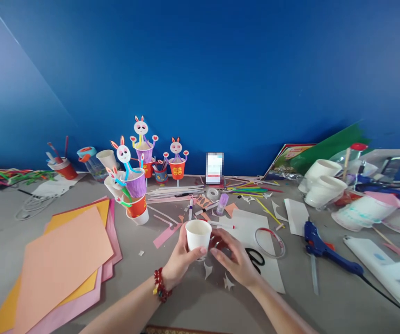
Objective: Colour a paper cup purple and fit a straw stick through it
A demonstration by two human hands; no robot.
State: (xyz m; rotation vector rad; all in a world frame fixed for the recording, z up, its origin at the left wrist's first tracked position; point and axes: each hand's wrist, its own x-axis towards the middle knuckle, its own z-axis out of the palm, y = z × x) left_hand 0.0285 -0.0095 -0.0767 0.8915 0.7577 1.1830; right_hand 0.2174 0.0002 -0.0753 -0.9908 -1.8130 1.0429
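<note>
A white paper cup [198, 234] stands upright near the table's front middle. My left hand [181, 260], with a red bead bracelet at the wrist, wraps its fingers round the cup's left side and base. From the right, my right hand [234, 259] curls in and its fingertips touch the cup near the bottom. Black-handled scissors [256, 258] lie just right of my right hand, on white paper. Small white paper cut-outs [217, 274] lie on the table below the hands.
Orange and pink paper sheets [61, 264] lie at the left. Rabbit-decorated cups [133, 183] stand behind. A tape ring [270, 241], blue glue gun [321, 250], stacked white cups [321, 183], a glue stick [222, 204] and straws [248, 189] fill the right and back.
</note>
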